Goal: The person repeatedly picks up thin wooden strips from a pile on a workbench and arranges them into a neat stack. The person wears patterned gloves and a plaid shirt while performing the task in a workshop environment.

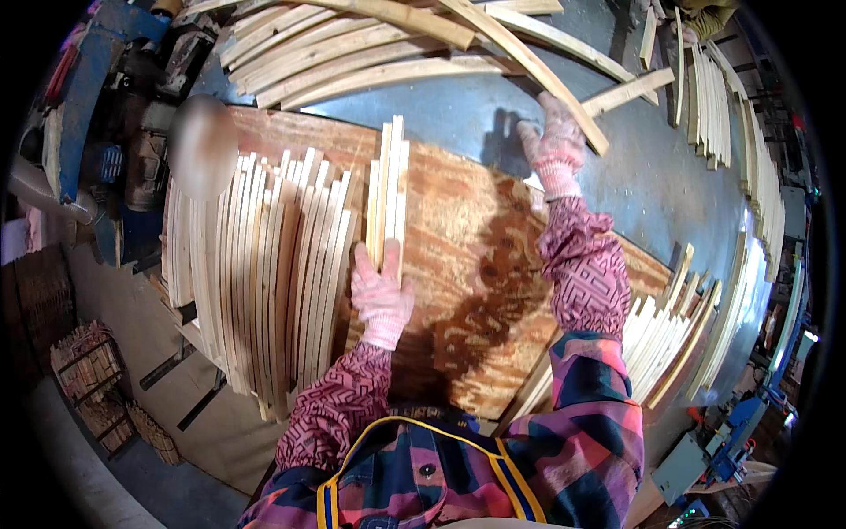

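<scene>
My left hand, in a pale pink glove, lies with fingers stretched and apart on the near ends of a few narrow wooden slats. These slats stand side by side on a brown wooden board. Farther off to the right, my gloved right hand reaches over the metal tabletop to a long curved wooden slat. Its fingers meet the slat's edge while the thumb points away to the left. Whether any fingertips go under the slat is hidden.
A dense row of slats fills the board's left side. More curved slats lie across the far metal tabletop. Another slat group is at near right. Machinery stands at left. Another person's sleeve shows at far right.
</scene>
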{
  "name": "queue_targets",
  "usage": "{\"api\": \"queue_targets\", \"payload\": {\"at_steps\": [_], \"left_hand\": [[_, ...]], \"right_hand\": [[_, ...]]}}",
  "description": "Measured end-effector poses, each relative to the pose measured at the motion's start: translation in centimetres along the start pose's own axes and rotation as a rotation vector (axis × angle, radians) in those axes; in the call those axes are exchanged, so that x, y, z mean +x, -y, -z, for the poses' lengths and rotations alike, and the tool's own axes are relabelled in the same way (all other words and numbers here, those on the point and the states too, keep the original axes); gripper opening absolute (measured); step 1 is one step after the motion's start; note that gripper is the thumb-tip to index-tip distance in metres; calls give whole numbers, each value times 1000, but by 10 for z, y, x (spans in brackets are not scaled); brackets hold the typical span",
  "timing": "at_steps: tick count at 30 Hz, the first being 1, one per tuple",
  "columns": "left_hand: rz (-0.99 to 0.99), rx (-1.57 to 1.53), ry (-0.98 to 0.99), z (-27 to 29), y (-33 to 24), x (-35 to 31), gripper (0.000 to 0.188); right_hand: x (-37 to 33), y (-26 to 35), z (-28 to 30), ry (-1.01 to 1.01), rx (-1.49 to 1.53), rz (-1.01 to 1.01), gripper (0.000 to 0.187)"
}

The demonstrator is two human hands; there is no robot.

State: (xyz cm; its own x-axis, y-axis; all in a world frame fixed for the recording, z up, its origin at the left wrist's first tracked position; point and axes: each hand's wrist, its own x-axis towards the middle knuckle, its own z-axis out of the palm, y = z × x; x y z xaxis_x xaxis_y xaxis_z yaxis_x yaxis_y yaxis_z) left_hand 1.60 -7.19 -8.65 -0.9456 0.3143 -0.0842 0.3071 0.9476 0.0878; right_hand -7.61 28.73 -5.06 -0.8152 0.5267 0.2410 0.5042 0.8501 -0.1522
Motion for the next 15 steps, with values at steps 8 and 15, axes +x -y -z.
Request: {"api": "queue_targets", "payload": {"at_steps": [8, 15], "left_hand": [[-52, -158, 144, 26, -12, 9, 79], [-14, -144, 158, 21, -11, 10, 72]], "right_hand": [[88, -97, -25, 401, 229, -447, 41], [-61, -22, 36, 657, 1306, -423, 35]]}}
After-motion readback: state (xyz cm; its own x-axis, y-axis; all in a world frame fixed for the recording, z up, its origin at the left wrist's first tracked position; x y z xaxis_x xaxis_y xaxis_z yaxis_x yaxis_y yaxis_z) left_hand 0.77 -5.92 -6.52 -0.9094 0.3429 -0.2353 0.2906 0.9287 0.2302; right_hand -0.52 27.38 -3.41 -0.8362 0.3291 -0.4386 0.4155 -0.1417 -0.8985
